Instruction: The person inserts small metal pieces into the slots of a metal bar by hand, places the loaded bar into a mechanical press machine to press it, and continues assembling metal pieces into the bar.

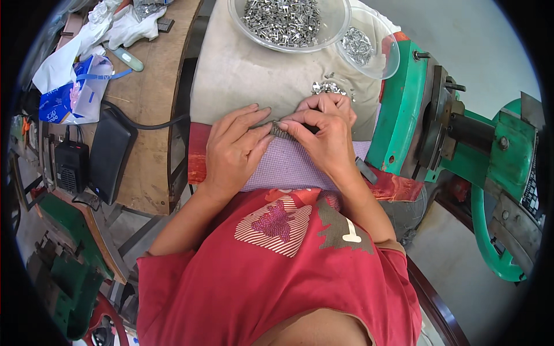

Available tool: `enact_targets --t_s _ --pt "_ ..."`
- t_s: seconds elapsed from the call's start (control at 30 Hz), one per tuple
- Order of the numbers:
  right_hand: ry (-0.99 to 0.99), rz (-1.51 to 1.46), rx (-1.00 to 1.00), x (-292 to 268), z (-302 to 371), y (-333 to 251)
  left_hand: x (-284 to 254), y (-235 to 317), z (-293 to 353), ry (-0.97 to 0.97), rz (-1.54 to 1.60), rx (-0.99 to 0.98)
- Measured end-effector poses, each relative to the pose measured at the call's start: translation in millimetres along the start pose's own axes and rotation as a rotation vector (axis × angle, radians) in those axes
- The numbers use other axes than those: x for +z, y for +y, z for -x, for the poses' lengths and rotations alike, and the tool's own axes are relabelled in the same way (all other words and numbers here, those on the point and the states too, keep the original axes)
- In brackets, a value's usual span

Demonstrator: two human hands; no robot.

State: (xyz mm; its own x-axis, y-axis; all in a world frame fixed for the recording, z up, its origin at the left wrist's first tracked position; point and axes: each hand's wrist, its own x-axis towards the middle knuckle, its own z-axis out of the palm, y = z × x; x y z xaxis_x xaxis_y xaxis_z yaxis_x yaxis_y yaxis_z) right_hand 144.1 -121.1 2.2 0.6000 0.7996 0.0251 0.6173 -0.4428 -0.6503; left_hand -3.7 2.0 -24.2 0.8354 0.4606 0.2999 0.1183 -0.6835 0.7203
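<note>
The left hand point(236, 141) has its fingers and thumb closed on one end of a small dark ridged piece point(281, 131), which sits between the two hands just above a purple checked cloth point(288, 162). The right hand point(330, 130) has its thumb tip at the upper edge of that piece, its fingers curled; I cannot tell whether they pinch the piece itself or some smaller part. Just beyond the right knuckles, a loose pile of small shiny metal pieces point(329, 88) lies on a beige cloth point(231, 81). Farther back stand a large clear bowl point(333, 29) full of little metal parts point(283, 23) and, beside it on the right, a smaller clear tub point(392, 64) holding slim silvery parts point(357, 46). A green machine point(398, 104) stands to the right, and a wooden table point(147, 92) to the left carries a blue and white tissue pack point(75, 95)
</note>
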Motion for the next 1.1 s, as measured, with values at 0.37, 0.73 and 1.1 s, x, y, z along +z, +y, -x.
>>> enact_targets --t_s 0.37,0.73,1.1 --pt "0.02 0.094 -0.021 -6.7 2.8 0.6 -0.7 0.3 -0.8 -0.011 0.002 -0.007" --pt "-0.028 0.109 0.046 -14.8 7.2 3.5 -1.5 1.4 -1.1 -0.028 0.011 -0.017" --pt "0.057 0.166 -0.044 -43.0 13.1 12.7 -2.5 1.4 -0.8 -0.036 -0.002 -0.011"
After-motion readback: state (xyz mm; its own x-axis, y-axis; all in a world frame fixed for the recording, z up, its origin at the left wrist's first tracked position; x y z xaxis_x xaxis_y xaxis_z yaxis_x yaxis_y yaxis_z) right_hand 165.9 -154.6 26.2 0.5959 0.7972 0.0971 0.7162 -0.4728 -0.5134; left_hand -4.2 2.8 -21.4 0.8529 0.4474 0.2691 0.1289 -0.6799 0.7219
